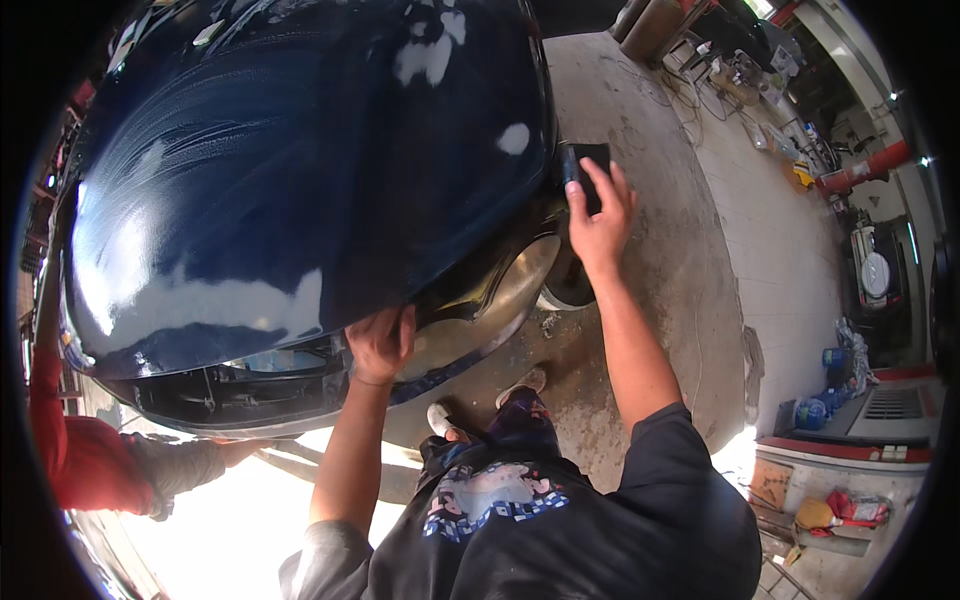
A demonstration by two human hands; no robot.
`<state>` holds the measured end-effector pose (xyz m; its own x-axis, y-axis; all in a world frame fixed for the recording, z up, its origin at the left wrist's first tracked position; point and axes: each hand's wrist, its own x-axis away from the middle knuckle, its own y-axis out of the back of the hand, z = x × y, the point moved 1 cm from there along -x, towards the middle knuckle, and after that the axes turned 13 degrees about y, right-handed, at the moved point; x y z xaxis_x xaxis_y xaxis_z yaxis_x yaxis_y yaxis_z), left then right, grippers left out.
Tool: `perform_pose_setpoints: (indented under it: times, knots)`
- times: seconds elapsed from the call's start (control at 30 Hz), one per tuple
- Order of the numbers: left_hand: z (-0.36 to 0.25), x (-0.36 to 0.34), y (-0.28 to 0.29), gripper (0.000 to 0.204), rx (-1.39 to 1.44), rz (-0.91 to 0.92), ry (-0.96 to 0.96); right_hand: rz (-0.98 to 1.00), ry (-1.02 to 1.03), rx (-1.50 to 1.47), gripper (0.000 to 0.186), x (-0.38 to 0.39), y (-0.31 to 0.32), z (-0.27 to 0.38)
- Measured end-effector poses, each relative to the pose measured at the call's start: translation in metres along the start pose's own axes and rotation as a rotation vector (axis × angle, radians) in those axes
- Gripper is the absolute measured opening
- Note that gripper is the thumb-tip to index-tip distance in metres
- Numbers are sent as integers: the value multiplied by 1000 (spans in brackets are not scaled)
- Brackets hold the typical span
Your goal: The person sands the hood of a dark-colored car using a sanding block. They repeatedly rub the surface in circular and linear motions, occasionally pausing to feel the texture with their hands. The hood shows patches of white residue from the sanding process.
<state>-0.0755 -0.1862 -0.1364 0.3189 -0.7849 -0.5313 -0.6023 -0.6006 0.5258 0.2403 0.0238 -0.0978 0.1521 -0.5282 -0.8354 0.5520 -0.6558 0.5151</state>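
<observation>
A dark blue car hood [400, 190] fills the upper left, with whitish smears and several pale, bare-looking patches. At its front edge, my left hand [378, 345] is closed with the fingers curled against the rim; the fingertips are partly hidden. Beyond the hood's right side, my right hand [603, 222] grips a dark, flat rectangular pad [592, 160] between thumb and fingers. The pad is held beside the fender, and I cannot tell if it touches the body. Below the hood lies a clear headlight [525, 272].
A person in a red shirt [90, 465] is at the left by the open grille area [260, 390]. A bucket [567, 292] stands beside the headlight. A small pale block [208, 33] lies on the hood. Cables and tools [735, 75] are spread at the upper right.
</observation>
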Motion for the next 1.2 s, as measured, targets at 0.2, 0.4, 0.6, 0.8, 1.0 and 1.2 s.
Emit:
perform_pose_setpoints:
  times: [0.2, 0.4, 0.6, 0.8, 1.0, 1.2]
  knots:
    - [-7, -4, 1, 17, -65, -29, -42, -29, 48, -224, 55, -55, -13, 13]
    - [-1, -4, -5, 21, -75, -34, -12, 134, 336, -300, 49, -27, 2, 151]
    - [3, 0, -8, 17, -43, 2, 57, 22, 220, -308, 41, -79, -15, 76]
    - [-2, -4, -5, 14, -105, -15, 46, 141, 406, -359, 44, -51, 10, 129]
    - [-4, -6, -8, 15, 12, -46, 11, 32, 186, -255, 43, -61, -10, 59]
    - [1, -4, -10, 16, -74, -53, 8, 169, 416, -387, 43, -65, 7, 69]
